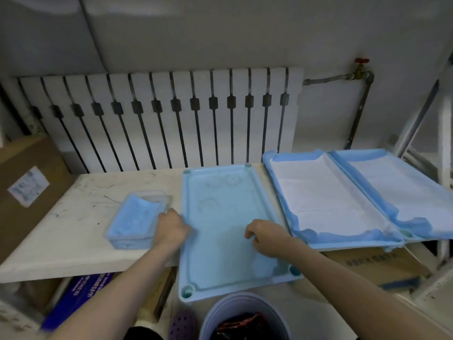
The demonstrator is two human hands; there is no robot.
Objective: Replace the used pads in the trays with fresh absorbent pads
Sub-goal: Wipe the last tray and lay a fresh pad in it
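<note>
Bare centre tray point(220, 253) awaits lining: left hand point(171, 229) meets the pack of fresh pads point(132, 222) beside it (grip cannot be told), right hand point(267, 238) rests clenched, empty, on the tray; advise drawing one pad and spreading it flat.

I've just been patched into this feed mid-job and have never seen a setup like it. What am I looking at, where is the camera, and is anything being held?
There is no machine here. A person works with bare hands, and the single picture comes from a camera worn on the head, looking forward and down. On the white table an empty blue tray lies in the middle. To its right are a lined tray and a second lined tray, both covered in white and blue. To its left sits a clear pack of folded blue pads. The left hand is at the pack's right edge. The right hand is over the empty tray, fingers curled. Blur hides whether either holds anything. A bucket stands below.
</note>
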